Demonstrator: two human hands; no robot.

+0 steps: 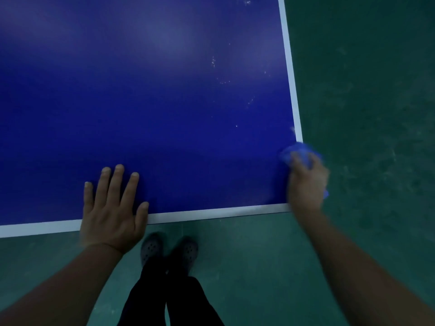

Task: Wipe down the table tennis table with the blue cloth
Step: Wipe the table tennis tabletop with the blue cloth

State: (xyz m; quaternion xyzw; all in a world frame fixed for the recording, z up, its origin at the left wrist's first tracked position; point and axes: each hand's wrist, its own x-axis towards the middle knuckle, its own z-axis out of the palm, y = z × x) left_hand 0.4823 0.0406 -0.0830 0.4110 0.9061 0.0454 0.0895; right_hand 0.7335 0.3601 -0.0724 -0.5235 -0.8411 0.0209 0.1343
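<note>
The right hand (306, 182) has its fingers (297, 161) curled round the bunched blue cloth (300, 151), and it sits right at the near right corner of the counter (164, 102), half over the white border and half over the green floor (376, 114). The main risk is that corner: a stroke that runs outward would carry the cloth off the edge, wiping air and sweeping dirt onto the floor, or letting a loose fold catch on the corner. The hand is blurred, so it may be pressing the cloth on the surface or just holding it clear; I cannot tell which. A second risk is missed dirt: pale specks (226, 81) lie scattered up the right side of the counter, well beyond the cloth, and a short pass near the edge would leave them. The left hand (110, 208) lies flat with straight, spread fingers, holding nothing, its palm over the near white border (211, 214); leaning hard there could leave prints on wiped surface. Open room lies forward and to the left across the bare blue top; the right and near edges close in.
</note>
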